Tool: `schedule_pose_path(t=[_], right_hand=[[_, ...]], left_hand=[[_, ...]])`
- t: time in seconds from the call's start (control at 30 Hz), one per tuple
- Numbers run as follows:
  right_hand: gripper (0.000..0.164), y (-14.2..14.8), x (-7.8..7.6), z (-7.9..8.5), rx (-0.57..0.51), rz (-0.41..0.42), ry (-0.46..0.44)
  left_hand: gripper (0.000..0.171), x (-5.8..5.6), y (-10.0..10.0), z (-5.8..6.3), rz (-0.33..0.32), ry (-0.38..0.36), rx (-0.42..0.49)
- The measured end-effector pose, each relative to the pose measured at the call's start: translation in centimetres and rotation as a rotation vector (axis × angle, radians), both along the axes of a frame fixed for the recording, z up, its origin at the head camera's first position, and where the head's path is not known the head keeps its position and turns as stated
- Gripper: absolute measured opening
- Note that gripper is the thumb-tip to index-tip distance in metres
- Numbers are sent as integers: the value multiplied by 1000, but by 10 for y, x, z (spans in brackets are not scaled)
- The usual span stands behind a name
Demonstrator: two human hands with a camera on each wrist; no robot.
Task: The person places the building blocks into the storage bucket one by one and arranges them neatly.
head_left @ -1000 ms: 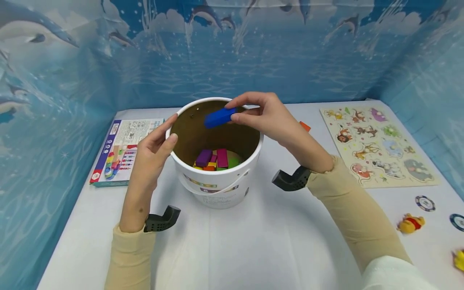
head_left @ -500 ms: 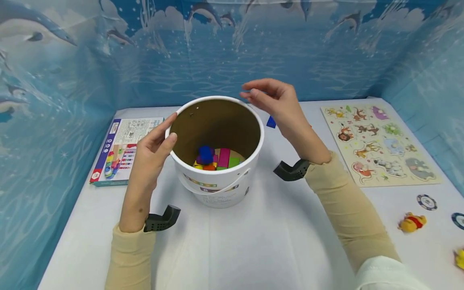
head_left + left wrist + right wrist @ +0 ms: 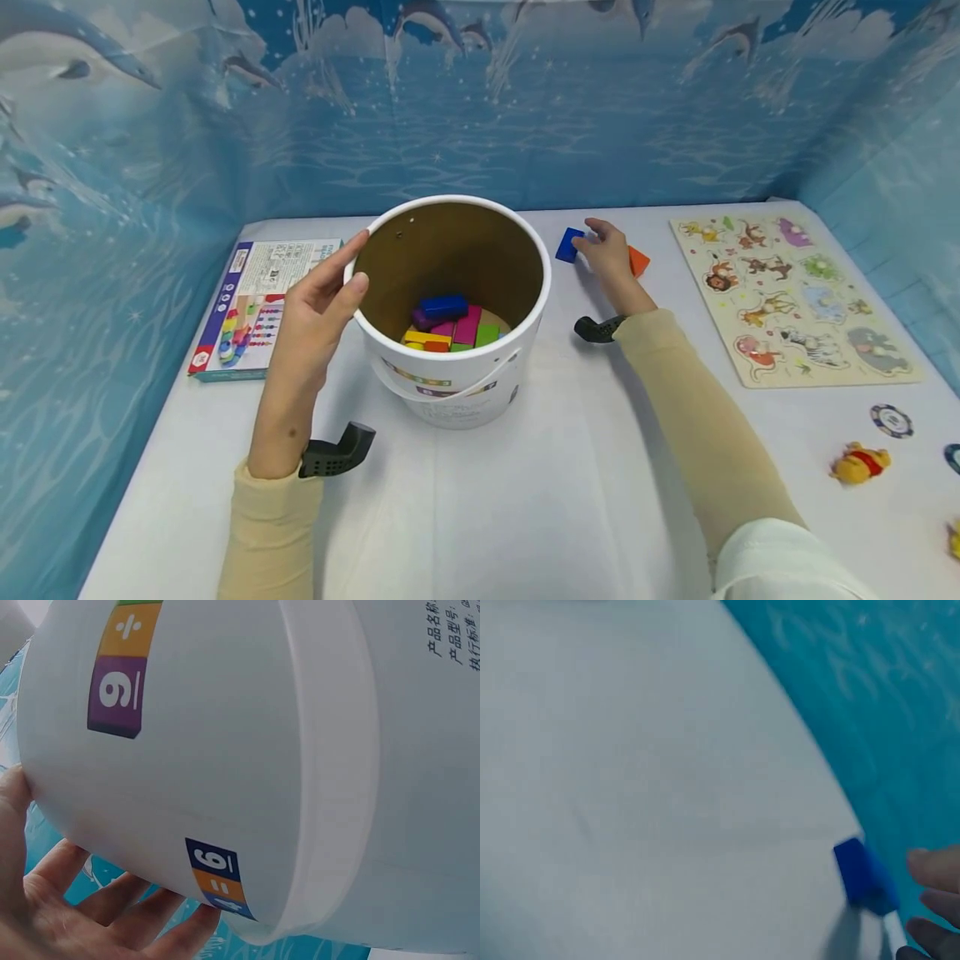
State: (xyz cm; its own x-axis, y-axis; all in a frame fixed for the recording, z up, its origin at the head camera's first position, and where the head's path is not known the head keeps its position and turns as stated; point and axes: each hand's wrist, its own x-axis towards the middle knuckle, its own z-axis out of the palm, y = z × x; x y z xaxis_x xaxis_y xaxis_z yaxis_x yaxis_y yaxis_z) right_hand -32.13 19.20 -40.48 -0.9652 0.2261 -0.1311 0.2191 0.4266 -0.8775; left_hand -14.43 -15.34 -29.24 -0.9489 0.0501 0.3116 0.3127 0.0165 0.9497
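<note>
A white bucket [image 3: 450, 400] stands upright on the table with several coloured blocks inside, among them a blue block [image 3: 443, 307] on top and a magenta block [image 3: 467, 327]. At the bucket's left side, my left hand [image 3: 315, 300] holds it by the rim, thumb and fingers against it; the fingers also show in the left wrist view. Beyond the bucket to the right, another blue block [image 3: 568, 245] lies on the table. My right hand [image 3: 609, 258] hovers beside it, fingers apart from it in the right wrist view [image 3: 866, 876]. An orange block [image 3: 638, 262] sits partly behind that hand.
A boxed toy set [image 3: 258, 308] lies left of the bucket. To the right is an animal puzzle board [image 3: 795, 308], with a poker chip [image 3: 892, 421] and a small bear figure [image 3: 860, 463] nearer the front. A dolphin-print curtain [image 3: 465, 125] closes off the back and sides.
My right hand let a blue block drop into the bucket, then moved right and down to the other blue block on the table. My left hand stayed on the rim.
</note>
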Motion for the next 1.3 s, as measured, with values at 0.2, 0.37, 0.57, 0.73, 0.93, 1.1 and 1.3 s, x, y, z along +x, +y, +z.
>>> schedule_pose_path(t=[0.2, 0.37, 0.57, 0.73, 0.93, 1.1, 1.3], right_hand=[[63, 9, -5, -7, 308, 183, -58], [59, 7, -3, -11, 323, 261, -36], [50, -1, 11, -17, 243, 206, 130], [42, -8, 23, 1, 20, 169, 143], [43, -19, 52, 84, -515, 305, 175], [39, -41, 86, 154, -729, 623, 272], [25, -74, 103, 183, -427, 975, 168]], left_hand=[[40, 0, 1, 0, 3, -3, -5], [40, 0, 1, 0, 3, -5, -8], [40, 0, 1, 1, 2, -2, -17], [40, 1, 1, 1, 7, -8, -19], [40, 2, 1, 1, 26, -12, -37], [40, 2, 1, 1, 22, -5, -30], [40, 3, 2, -1, 21, -6, -31]])
